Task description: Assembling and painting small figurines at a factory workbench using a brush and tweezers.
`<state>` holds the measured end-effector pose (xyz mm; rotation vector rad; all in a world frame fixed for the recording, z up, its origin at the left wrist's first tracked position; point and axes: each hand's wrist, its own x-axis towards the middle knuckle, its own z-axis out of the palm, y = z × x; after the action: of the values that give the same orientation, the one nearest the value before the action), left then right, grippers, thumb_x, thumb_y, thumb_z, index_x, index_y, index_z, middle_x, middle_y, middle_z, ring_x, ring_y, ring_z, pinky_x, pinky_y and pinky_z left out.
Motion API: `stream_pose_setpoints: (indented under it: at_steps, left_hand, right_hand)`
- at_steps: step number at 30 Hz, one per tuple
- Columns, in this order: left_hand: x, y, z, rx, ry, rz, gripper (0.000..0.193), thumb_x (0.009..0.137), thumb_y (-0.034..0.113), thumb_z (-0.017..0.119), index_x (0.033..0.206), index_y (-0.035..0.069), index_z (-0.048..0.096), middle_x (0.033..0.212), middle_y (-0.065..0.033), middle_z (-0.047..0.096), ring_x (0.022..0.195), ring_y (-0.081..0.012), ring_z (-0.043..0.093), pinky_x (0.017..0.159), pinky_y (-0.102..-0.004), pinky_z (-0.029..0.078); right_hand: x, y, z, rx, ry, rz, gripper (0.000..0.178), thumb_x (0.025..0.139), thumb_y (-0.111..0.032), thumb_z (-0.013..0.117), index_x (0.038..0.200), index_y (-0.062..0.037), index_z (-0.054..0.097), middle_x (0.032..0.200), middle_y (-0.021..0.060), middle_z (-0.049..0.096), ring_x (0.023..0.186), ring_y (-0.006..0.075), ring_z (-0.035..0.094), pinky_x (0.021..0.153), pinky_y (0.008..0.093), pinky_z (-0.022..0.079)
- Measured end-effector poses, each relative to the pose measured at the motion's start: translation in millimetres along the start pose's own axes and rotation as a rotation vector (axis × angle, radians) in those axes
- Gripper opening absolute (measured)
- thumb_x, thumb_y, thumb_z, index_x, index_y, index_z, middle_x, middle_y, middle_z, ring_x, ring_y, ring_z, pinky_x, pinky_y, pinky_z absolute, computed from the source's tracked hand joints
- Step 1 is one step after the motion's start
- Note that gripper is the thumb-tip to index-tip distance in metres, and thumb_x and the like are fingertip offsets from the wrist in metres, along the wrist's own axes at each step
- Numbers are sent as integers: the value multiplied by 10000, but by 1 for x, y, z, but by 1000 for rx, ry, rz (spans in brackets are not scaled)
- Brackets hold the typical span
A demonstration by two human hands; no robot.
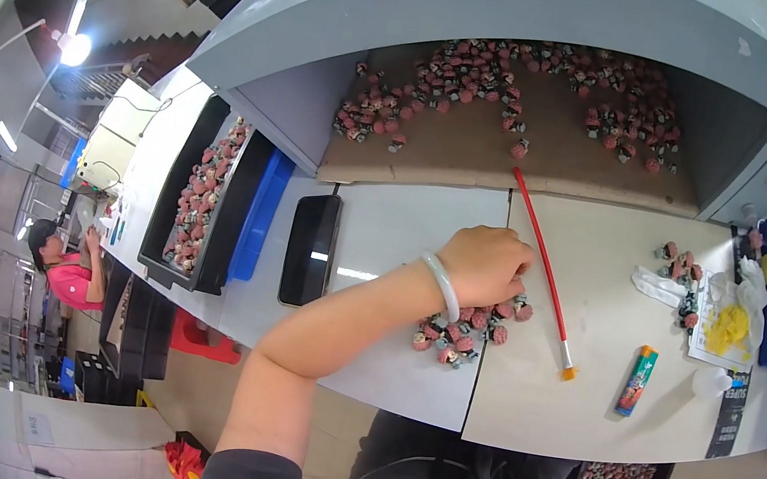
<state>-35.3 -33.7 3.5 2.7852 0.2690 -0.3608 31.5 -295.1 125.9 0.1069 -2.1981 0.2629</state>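
Pink figurines (pixel 463 341) lie heaped on our bench (pixel 380 381). Our left hand (pixel 488 267) curls narrow at their far edge; we cannot tell what it holds, nor our right hand's state. Single pieces point mixed ways, long axes unclear.

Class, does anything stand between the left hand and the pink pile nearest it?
Nothing visible does: the left hand is at the pink pile's edge; the red brush lies right of both.
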Motion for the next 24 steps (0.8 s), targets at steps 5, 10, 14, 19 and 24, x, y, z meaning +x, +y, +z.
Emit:
stream_pose_setpoints:
  at_steps: [5, 10, 14, 19, 24]
  left_hand:
    - [-2, -13, 15, -233, 200, 130, 147, 762, 156, 611, 845, 36, 598, 899, -82, 558, 797, -232, 576, 693, -326, 467]
    - [-47, -22, -6, -1131, 159, -44, 157, 865, 139, 522, 884, -9, 569, 947, -65, 560, 907, -148, 576, 766, -265, 480]
    - [-69, -6, 7, -1822, 111, 88, 179, 908, 162, 448, 1010, 20, 489, 930, -118, 555, 865, -232, 608, 756, -305, 508]
    - [-90, -8, 27, -1926, 134, -11, 204, 932, 170, 385, 1028, 23, 488, 962, -149, 557, 786, -260, 641, 632, -267, 544]
    - [-86, 0, 19, -1790, 96, -90, 252, 899, 185, 475, 1085, 18, 500, 1043, -137, 569, 820, -231, 635, 656, -286, 523]
  right_hand:
    - [-12, -22, 25, 48, 452, 337, 137, 852, -45, 358, 793, -169, 358, 621, 142, 561, 418, 123, 437, 366, 219, 278]
    - [-13, 7, 16, 161, 412, 382, 46, 845, -95, 398, 829, -137, 394, 646, 139, 566, 433, 127, 443, 366, 220, 296]
    - [-23, 12, 17, 353, 269, 444, 127, 852, -182, 444, 944, -95, 450, 676, 148, 577, 469, 137, 482, 370, 228, 328]
    - [-52, 75, 32, 276, 1291, 1270, 293, 574, -221, 600, 702, -27, 422, 569, 64, 503, 460, 106, 432, 430, 201, 334]
    - [-104, 106, 41, 319, 1154, 1421, 330, 644, -296, 480, 831, -79, 314, 556, 111, 507, 407, 101, 403, 353, 204, 310]
